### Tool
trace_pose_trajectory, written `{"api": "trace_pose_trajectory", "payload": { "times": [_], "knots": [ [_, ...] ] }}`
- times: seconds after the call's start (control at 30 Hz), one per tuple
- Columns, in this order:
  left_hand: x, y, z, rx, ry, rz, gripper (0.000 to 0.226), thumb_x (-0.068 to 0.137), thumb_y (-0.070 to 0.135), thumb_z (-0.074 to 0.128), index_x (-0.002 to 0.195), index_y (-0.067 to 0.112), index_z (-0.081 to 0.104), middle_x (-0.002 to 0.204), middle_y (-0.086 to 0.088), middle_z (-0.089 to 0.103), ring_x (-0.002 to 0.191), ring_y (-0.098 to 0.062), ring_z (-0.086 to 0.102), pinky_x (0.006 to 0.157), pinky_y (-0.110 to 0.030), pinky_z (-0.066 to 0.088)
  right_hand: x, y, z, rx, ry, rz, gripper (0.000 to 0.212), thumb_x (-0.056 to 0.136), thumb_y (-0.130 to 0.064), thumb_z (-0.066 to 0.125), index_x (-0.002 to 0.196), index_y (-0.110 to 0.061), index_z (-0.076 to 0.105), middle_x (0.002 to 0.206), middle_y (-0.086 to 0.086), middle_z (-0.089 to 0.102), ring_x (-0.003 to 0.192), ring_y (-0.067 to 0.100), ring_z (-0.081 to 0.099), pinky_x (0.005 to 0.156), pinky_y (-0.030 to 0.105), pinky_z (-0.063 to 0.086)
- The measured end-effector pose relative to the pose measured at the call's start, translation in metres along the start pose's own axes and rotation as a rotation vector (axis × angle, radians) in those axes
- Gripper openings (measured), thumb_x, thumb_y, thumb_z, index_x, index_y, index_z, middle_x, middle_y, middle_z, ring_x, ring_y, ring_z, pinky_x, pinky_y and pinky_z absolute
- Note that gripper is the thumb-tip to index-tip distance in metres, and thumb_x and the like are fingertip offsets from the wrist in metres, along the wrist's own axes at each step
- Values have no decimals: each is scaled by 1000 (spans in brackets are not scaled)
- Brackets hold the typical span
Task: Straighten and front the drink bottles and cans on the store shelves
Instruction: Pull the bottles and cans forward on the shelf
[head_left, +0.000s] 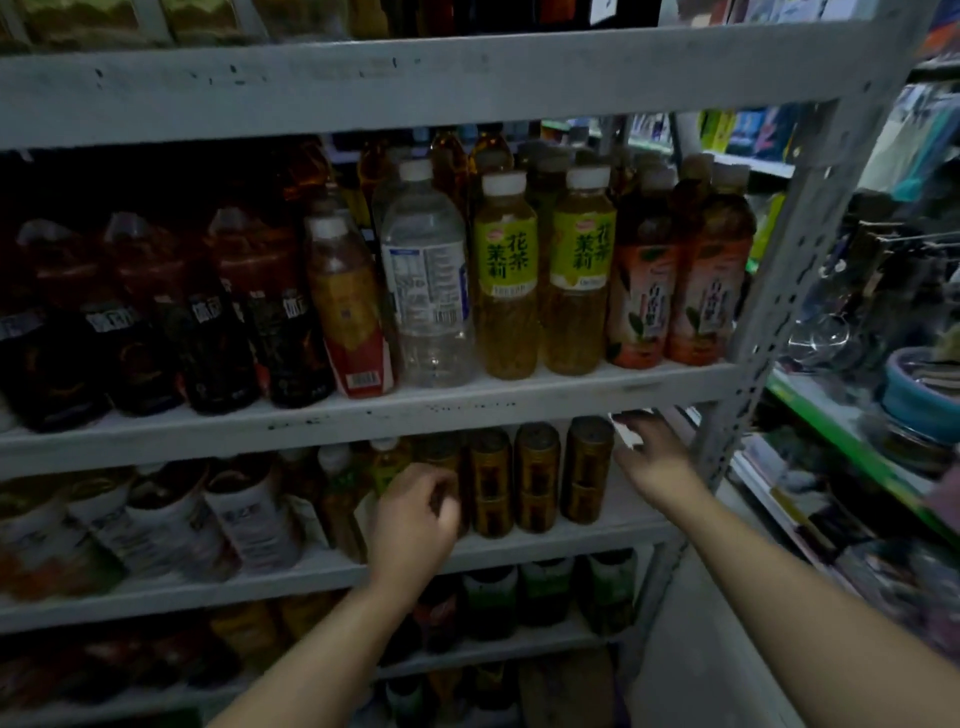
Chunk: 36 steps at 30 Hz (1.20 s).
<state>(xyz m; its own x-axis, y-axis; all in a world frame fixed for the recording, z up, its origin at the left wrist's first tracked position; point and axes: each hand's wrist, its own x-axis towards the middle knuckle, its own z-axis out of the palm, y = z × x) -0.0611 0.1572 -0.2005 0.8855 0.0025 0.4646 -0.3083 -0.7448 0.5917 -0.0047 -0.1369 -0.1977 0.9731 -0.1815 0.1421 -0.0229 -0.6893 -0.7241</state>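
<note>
- Left hand (415, 519) curls at the stacked cans (537, 478), grip unclear; a nudge could topple them off the shelf (571, 538) edge.
- Right hand (649, 457), fingers spread, may clip the end stack.
</note>
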Motion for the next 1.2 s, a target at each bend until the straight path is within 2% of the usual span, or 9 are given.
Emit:
{"api": "trace_pose_trajectory", "payload": {
  "times": [0.1, 0.2, 0.27, 0.43, 0.6, 0.73, 0.93, 1.07, 1.2],
  "knots": [
    [10, -1, 1, 95, -45, 77, 28, 81, 15, 64, 108, 18, 68, 117, 7, 58, 107, -10, 54, 90, -22, 42, 22, -12, -8, 139, -217, 126, 57, 85, -34, 64, 137, -25, 43, 134, -7, 47, 119, 15, 46, 86, 27, 37],
    [19, -4, 1, 170, -30, 175, 27, 79, 15, 66, 106, 16, 70, 119, 3, 59, 109, -14, 55, 89, -21, 39, 30, -18, -13, 255, -367, 129, 37, 78, -38, 71, 111, -37, 56, 124, -9, 56, 102, 9, 51, 88, 30, 42],
    [24, -8, 2, 208, -67, 138, 31, 81, 19, 62, 111, 17, 67, 123, 2, 57, 112, -17, 53, 87, -22, 38, 31, -19, -10, 205, -338, 77, 26, 79, -33, 70, 101, -37, 57, 116, -2, 60, 96, 11, 54, 85, 31, 44],
    [29, -20, 4, 239, -124, 28, 38, 86, 27, 54, 123, 20, 60, 129, 4, 51, 118, -16, 47, 89, -27, 38, 31, -19, 6, 99, -170, 65, 31, 85, -26, 63, 114, -18, 60, 112, 6, 60, 99, 23, 55, 84, 37, 49],
    [28, -24, 2, 205, -111, 23, 39, 86, 26, 55, 124, 19, 59, 125, 3, 52, 115, -16, 49, 89, -26, 39, 28, -15, 8, 240, -202, 99, 10, 81, -32, 63, 90, -29, 63, 107, 2, 63, 93, 17, 56, 84, 37, 49],
    [27, -27, 3, 175, -111, 19, 39, 87, 25, 55, 125, 18, 58, 123, 2, 51, 114, -17, 49, 86, -24, 37, 29, -6, 4, 298, -220, 113, 44, 76, -36, 74, 117, -26, 60, 115, -4, 60, 103, 16, 56, 90, 37, 49],
    [26, -30, 5, 150, -112, 8, 38, 87, 26, 54, 125, 19, 57, 125, 3, 51, 115, -16, 48, 87, -24, 38, 30, -3, 15, 209, -161, 147, 67, 63, -49, 79, 119, -19, 56, 112, 0, 60, 102, 20, 56, 87, 38, 50],
    [26, -31, 3, 136, -74, 29, 37, 87, 23, 55, 123, 19, 58, 122, 5, 52, 111, -13, 49, 84, -22, 35, 24, -2, 17, 247, -272, 167, 58, 70, -58, 67, 119, -32, 50, 115, -7, 54, 105, 18, 51, 82, 36, 46],
    [22, -35, 2, 109, -58, 34, 36, 86, 20, 56, 122, 17, 59, 122, 2, 54, 111, -13, 51, 85, -21, 36, 25, 11, 16, 438, -317, 260, 61, 76, -44, 72, 130, -30, 48, 123, -4, 56, 109, 20, 54, 83, 42, 49]
  ]
}}
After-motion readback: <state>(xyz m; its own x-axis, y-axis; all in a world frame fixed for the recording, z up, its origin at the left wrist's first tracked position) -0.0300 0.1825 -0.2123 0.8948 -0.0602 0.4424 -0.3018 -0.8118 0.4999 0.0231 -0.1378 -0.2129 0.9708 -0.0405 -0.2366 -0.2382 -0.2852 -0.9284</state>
